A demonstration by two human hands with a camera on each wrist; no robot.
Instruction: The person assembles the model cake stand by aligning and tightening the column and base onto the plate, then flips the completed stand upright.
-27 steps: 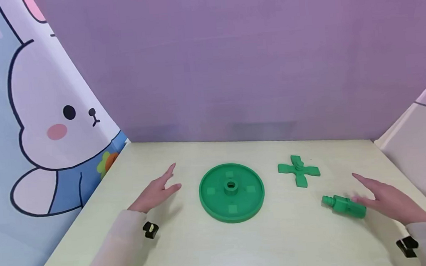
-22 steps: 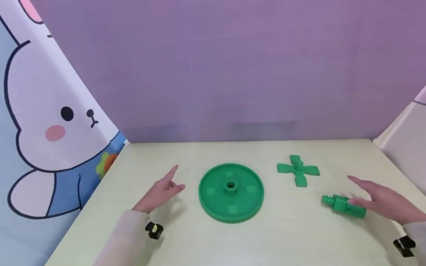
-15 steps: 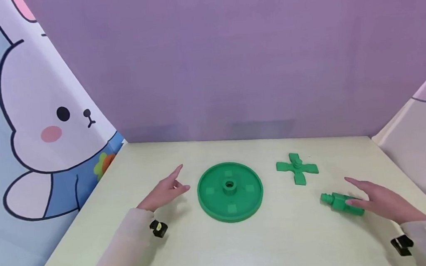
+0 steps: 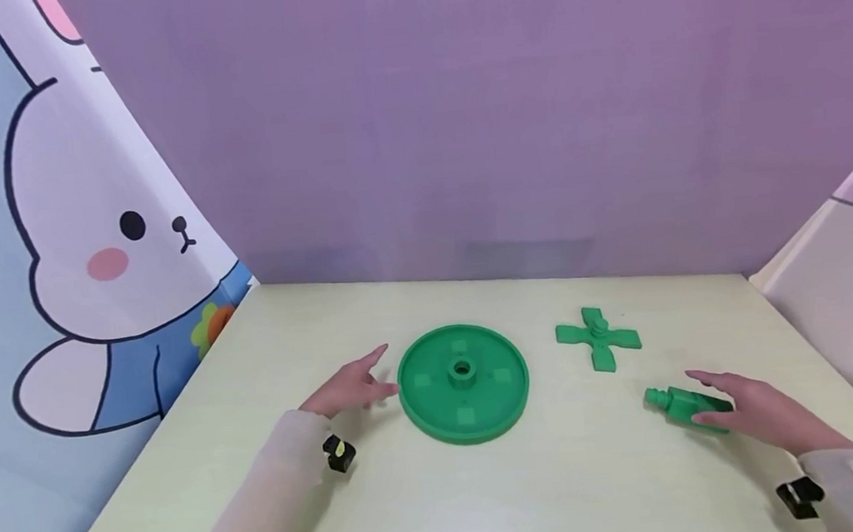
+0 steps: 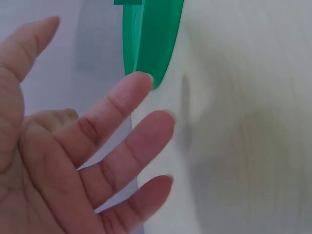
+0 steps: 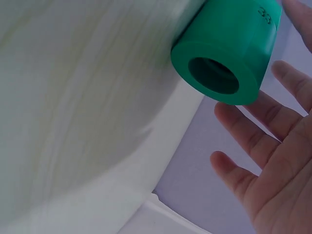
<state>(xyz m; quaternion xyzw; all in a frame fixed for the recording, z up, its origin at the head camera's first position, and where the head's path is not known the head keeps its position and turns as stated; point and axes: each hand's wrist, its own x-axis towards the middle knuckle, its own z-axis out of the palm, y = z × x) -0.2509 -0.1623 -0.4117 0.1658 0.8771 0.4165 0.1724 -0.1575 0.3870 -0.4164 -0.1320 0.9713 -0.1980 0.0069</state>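
My left hand (image 4: pixel 349 387) hovers at the left edge of a round green disc (image 4: pixel 438 411), which has a raised rim and a hollow hub. In the left wrist view its fingers (image 5: pixel 146 141) are spread and loosely bent, holding nothing. My right hand (image 4: pixel 769 416) reaches over a green stepped cylinder (image 4: pixel 680 405) lying on its side, with a narrower threaded-looking end pointing left. The right wrist view shows the cylinder's hollow end (image 6: pixel 214 73) and fingers (image 6: pixel 248 134) extended beside it, not curled round it; whether they touch is unclear.
A flat green four-armed cross (image 4: pixel 600 339) with a small raised centre lies between the disc and the right hand, farther back. The pale tabletop (image 4: pixel 549 490) meets a purple backdrop (image 4: pixel 476 128) behind and a rabbit-print cloth (image 4: pixel 100 325) at left.
My left hand has moved right to the disc's edge. My right hand has shifted slightly left and lower over the cylinder. The disc, cross and cylinder stay in place.
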